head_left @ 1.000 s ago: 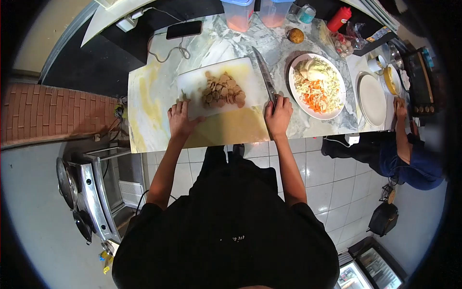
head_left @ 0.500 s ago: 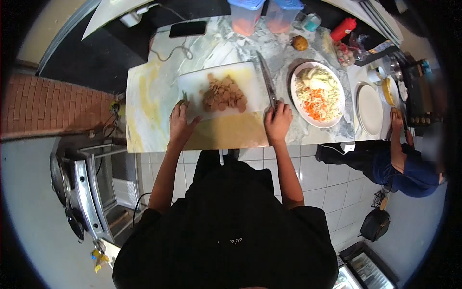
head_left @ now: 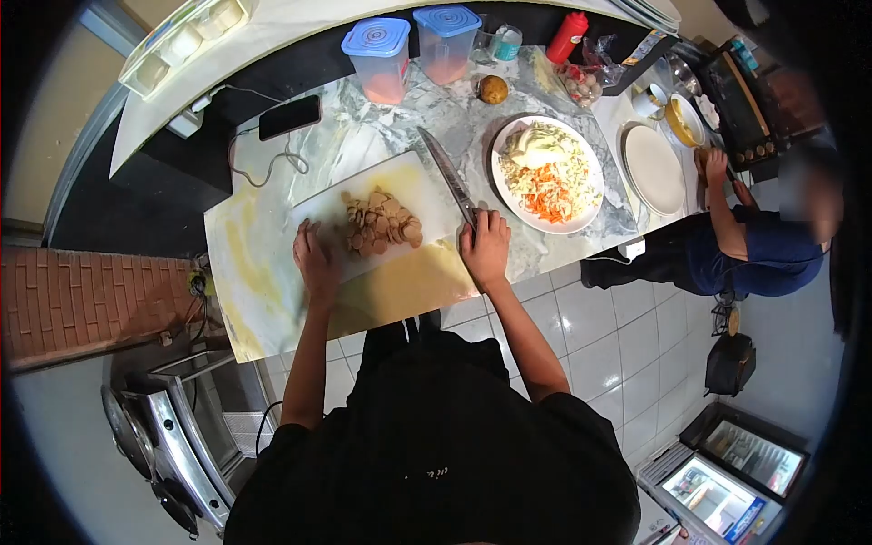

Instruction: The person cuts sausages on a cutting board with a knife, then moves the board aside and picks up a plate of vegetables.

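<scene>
Thin brown round slices point(head_left: 381, 221), perhaps of sausage, lie in a loose heap on a white cutting board point(head_left: 313, 202). My left hand point(head_left: 316, 262) rests at the board's left edge, fingers extended and holding nothing that I can see. On the right, my right hand point(head_left: 487, 247) is closed around the handle of a kitchen knife point(head_left: 444, 169). Its blade lies on the marble counter beside the board, tip pointing away from me. Just right of the knife stands an oval white plate point(head_left: 505, 189) with shredded orange and pale vegetables point(head_left: 551, 186).
Two blue-lidded tubs point(head_left: 378, 64), a round brown fruit or vegetable point(head_left: 492, 89) and a red squeeze bottle point(head_left: 568, 38) line the back. A phone point(head_left: 290, 118) with a cable lies back left. Stacked plates point(head_left: 656, 171) and a co-worker point(head_left: 754, 241) are at right.
The camera view has turned, so the counter appears tilted and shifted left. A small green item by my left fingertips no longer shows. My right hand stays on the knife.
</scene>
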The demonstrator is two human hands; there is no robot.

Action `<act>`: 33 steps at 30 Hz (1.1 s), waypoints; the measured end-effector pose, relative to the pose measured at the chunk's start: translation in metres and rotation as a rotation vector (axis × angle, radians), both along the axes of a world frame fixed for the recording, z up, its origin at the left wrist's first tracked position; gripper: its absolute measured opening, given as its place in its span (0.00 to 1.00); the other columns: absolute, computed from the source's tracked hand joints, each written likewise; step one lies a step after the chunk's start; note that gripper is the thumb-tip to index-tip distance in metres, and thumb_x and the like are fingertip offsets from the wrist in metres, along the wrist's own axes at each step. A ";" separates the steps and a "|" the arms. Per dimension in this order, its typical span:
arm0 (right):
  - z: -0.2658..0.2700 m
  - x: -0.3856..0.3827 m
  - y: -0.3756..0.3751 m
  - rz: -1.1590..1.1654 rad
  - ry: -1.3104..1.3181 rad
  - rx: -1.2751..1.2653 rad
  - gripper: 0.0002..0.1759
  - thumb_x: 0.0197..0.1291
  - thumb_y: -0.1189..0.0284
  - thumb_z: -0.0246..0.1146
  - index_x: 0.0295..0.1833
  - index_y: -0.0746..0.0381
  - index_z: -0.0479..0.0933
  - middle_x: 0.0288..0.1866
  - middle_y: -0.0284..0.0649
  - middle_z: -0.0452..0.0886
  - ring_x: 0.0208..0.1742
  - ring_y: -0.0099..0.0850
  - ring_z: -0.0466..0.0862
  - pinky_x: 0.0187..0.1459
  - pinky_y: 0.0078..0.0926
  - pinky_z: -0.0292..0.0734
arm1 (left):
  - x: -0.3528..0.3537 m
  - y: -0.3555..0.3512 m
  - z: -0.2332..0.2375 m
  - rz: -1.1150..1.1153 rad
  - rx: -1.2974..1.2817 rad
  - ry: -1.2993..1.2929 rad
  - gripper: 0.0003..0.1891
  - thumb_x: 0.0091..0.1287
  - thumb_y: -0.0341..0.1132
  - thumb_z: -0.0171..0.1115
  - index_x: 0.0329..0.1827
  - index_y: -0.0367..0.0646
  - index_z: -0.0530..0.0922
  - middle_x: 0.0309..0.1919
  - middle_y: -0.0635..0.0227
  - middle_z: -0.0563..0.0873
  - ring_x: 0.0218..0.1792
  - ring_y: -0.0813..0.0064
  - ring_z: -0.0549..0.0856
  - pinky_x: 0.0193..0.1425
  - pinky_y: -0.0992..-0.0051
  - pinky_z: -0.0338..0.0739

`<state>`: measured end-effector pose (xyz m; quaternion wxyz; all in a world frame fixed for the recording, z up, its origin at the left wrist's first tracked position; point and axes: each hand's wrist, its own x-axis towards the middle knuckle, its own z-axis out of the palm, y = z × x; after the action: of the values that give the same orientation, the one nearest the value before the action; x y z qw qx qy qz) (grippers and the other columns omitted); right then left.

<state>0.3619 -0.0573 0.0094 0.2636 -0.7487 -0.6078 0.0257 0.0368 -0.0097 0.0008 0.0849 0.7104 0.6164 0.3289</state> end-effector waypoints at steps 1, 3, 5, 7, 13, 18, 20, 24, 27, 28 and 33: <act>0.000 0.000 0.000 -0.005 0.000 0.002 0.20 0.61 0.66 0.60 0.57 0.63 0.73 0.49 0.49 0.73 0.51 0.48 0.74 0.53 0.47 0.68 | 0.000 0.001 -0.005 0.021 0.027 0.045 0.25 0.64 0.30 0.60 0.66 0.38 0.71 0.67 0.50 0.72 0.70 0.50 0.69 0.75 0.51 0.58; -0.001 0.000 0.000 0.000 -0.005 -0.022 0.21 0.61 0.66 0.60 0.57 0.63 0.72 0.49 0.49 0.73 0.52 0.48 0.74 0.53 0.47 0.68 | 0.001 0.003 -0.005 0.039 0.058 0.092 0.25 0.65 0.31 0.59 0.67 0.38 0.71 0.68 0.51 0.72 0.71 0.51 0.69 0.76 0.51 0.57; -0.002 0.000 0.001 -0.003 -0.001 -0.024 0.20 0.61 0.65 0.60 0.57 0.63 0.72 0.49 0.49 0.73 0.52 0.48 0.74 0.53 0.47 0.68 | 0.001 -0.002 -0.004 0.087 0.011 0.174 0.25 0.67 0.35 0.58 0.68 0.41 0.70 0.69 0.55 0.72 0.72 0.53 0.69 0.77 0.50 0.55; -0.002 -0.001 0.000 -0.004 0.000 -0.030 0.20 0.61 0.65 0.60 0.56 0.64 0.72 0.49 0.50 0.73 0.52 0.48 0.74 0.53 0.47 0.68 | 0.004 -0.002 -0.003 0.097 0.017 0.184 0.25 0.68 0.36 0.58 0.68 0.42 0.70 0.69 0.56 0.72 0.72 0.55 0.69 0.77 0.50 0.54; 0.000 0.000 0.001 0.000 -0.012 -0.021 0.19 0.62 0.65 0.59 0.55 0.63 0.73 0.50 0.49 0.73 0.51 0.48 0.74 0.52 0.47 0.68 | 0.002 0.001 0.001 0.096 -0.024 0.210 0.23 0.67 0.35 0.59 0.65 0.43 0.72 0.68 0.57 0.73 0.71 0.55 0.70 0.76 0.50 0.55; 0.000 0.000 0.001 0.004 0.010 -0.003 0.19 0.61 0.65 0.60 0.55 0.62 0.72 0.49 0.49 0.73 0.51 0.47 0.74 0.52 0.46 0.68 | -0.001 -0.002 -0.001 0.041 0.002 0.098 0.22 0.65 0.32 0.59 0.63 0.44 0.72 0.66 0.58 0.75 0.67 0.54 0.72 0.75 0.50 0.56; 0.001 0.001 0.001 0.009 0.012 -0.011 0.19 0.60 0.66 0.60 0.55 0.62 0.72 0.49 0.48 0.73 0.50 0.47 0.74 0.52 0.46 0.68 | 0.001 -0.002 -0.002 0.065 0.041 0.158 0.21 0.67 0.33 0.61 0.63 0.44 0.72 0.65 0.58 0.75 0.66 0.54 0.73 0.75 0.51 0.56; 0.004 0.000 0.000 -0.003 0.025 -0.016 0.19 0.60 0.66 0.60 0.55 0.62 0.72 0.48 0.48 0.73 0.50 0.47 0.74 0.52 0.45 0.68 | 0.004 -0.001 0.001 0.051 0.041 0.106 0.22 0.70 0.39 0.60 0.64 0.42 0.71 0.64 0.56 0.75 0.66 0.54 0.72 0.75 0.51 0.55; 0.003 0.000 0.001 -0.003 0.022 -0.018 0.19 0.59 0.66 0.60 0.55 0.62 0.72 0.48 0.48 0.73 0.50 0.47 0.74 0.52 0.45 0.68 | 0.008 -0.003 0.006 0.120 0.008 0.078 0.24 0.73 0.45 0.58 0.65 0.39 0.70 0.64 0.54 0.75 0.65 0.52 0.73 0.74 0.50 0.57; 0.003 0.000 0.001 0.000 0.026 -0.022 0.19 0.59 0.66 0.60 0.55 0.62 0.72 0.48 0.48 0.73 0.50 0.47 0.74 0.52 0.45 0.68 | 0.009 -0.003 0.008 0.122 0.011 0.075 0.25 0.74 0.46 0.57 0.66 0.39 0.69 0.63 0.52 0.75 0.65 0.51 0.73 0.73 0.50 0.58; -0.001 -0.003 0.000 -0.029 -0.001 -0.026 0.21 0.59 0.65 0.60 0.55 0.63 0.72 0.49 0.49 0.73 0.51 0.47 0.74 0.53 0.45 0.68 | 0.006 -0.004 0.010 0.106 0.026 0.088 0.27 0.74 0.49 0.56 0.68 0.38 0.68 0.63 0.50 0.76 0.64 0.47 0.73 0.71 0.50 0.61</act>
<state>0.3587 -0.0574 0.0083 0.2536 -0.7607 -0.5968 0.0294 0.0424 -0.0137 0.0107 0.0308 0.6917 0.6519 0.3092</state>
